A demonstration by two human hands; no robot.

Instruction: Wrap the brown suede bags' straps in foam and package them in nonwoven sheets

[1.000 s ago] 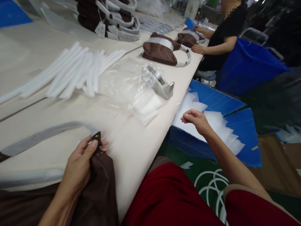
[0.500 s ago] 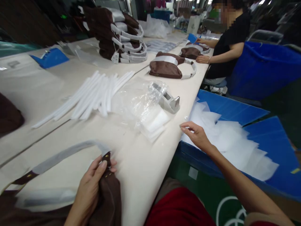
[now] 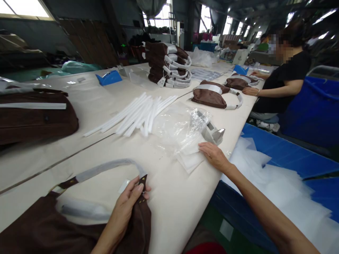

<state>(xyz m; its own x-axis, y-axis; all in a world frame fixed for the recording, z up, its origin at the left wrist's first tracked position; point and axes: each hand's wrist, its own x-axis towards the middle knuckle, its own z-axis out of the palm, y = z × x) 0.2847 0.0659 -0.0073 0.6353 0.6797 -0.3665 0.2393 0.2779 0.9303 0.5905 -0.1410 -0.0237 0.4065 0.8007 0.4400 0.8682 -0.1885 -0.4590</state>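
A brown bag (image 3: 29,225) lies at the lower left, its strap (image 3: 106,167) wrapped in pale film. My left hand (image 3: 128,204) is closed on the strap's leather end tab, thumb on top. My right hand (image 3: 213,155) has its fingertips on a small stack of white foam sheets (image 3: 189,160) beside a crumpled clear plastic bag (image 3: 174,123); whether it pinches a sheet cannot be made out. Just beyond that hand sits a grey tape dispenser (image 3: 212,133).
White foam strips (image 3: 140,114) lie mid-table. Stacked brown bags (image 3: 161,63) stand behind, another bag (image 3: 34,114) at left. A blue bin (image 3: 227,201) of white sheets (image 3: 270,180) adjoins the right edge. A person (image 3: 284,79) handles a bag farther along.
My right hand has moved from above the bin's edge onto the foam sheets. The view has tilted up and turned left. My left hand keeps its hold on the tab.
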